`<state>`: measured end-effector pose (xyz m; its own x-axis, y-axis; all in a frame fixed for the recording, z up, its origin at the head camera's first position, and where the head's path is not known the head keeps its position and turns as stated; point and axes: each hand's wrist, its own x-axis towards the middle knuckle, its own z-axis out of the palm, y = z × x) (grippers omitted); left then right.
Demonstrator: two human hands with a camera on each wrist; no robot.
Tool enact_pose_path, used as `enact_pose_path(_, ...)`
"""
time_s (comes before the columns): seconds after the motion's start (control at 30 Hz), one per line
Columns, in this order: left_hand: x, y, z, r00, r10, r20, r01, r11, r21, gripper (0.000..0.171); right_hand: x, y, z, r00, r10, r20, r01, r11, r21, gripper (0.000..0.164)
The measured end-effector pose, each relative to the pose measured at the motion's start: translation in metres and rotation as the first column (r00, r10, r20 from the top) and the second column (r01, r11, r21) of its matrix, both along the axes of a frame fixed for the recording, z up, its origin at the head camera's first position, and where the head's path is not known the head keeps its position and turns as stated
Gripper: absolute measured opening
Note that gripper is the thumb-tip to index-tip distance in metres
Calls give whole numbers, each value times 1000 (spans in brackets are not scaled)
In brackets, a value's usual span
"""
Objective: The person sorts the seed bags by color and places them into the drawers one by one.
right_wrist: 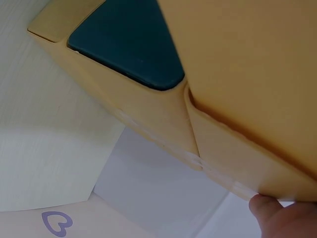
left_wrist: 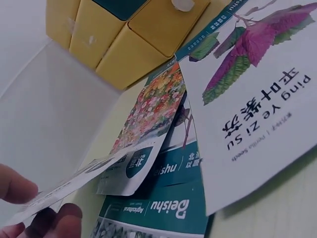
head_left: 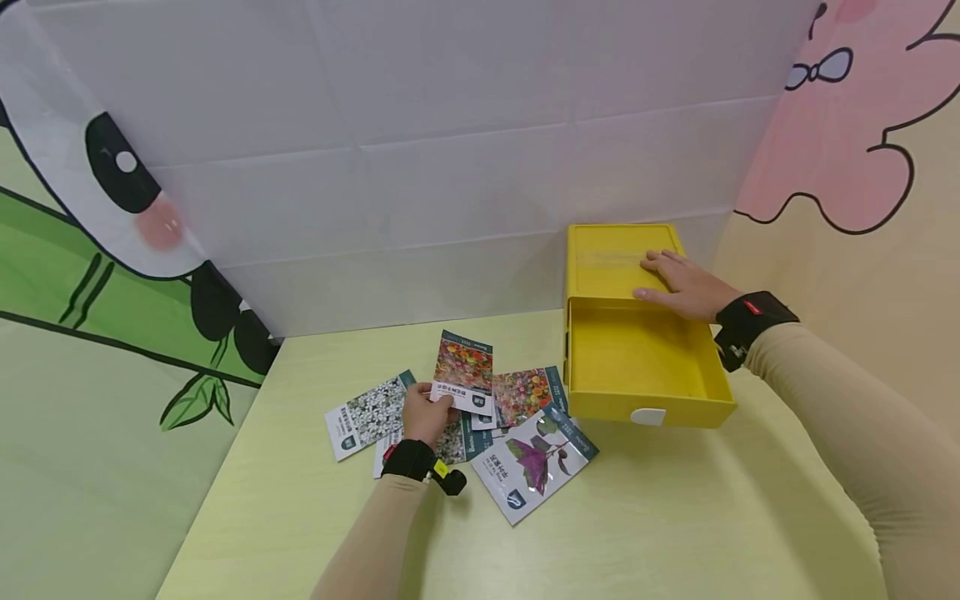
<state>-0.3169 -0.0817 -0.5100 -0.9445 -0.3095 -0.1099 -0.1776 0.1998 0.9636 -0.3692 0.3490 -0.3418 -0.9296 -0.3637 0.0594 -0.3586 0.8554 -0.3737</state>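
Note:
My left hand [head_left: 426, 414] pinches a seed packet [head_left: 463, 367] with a red and orange flower picture, between thumb and fingers. In the left wrist view that held packet [left_wrist: 64, 187] is seen nearly edge-on, tilted above the others. Several more seed packets lie overlapping beneath and around it: a white-flower packet [head_left: 371, 414] at left, another colourful-flower packet [head_left: 521, 396], and a purple-leaf perilla packet [head_left: 534, 467] in front. On top of a yellow drawer box [head_left: 600, 262] rests my right hand [head_left: 686, 285], fingers spread. The box's drawer [head_left: 637, 358] is pulled out toward me, with nothing visible inside.
The box stands at the back right of the pale table [head_left: 637, 517], against a white covered wall [head_left: 465, 183]. A white tab [head_left: 648, 417] marks the drawer front. Cartoon-printed walls close off the left and right sides.

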Motion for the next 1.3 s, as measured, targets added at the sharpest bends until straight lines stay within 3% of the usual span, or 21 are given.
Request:
enact_pose_path(0.2,1,-2,-3,998,52,-34,-50,998,39,52,-1,1,-1,1000,6,2,-6,1000,2,82)
enact_pose_path(0.53,2,-10,-6,984,122,-130,-104,985,136,28,-1,-1,-2,1000,2,-3,-2,1000,-1,82)
enact_pose_path(0.67,6,-12,-1,984,103,-144,-70,973,220,29,0,-1,-1,1000,1,4,-1,1000,0,82)
enact_pose_path(0.9,11,-18,7,985,82,-154,-18,925,380,32,0,-1,0,1000,4,8,-4,1000,-3,82)
enact_pose_path(1.3,24,-21,29,976,59,-210,44,892,450,37,2,-1,1,1000,2,6,-2,1000,-6,82)
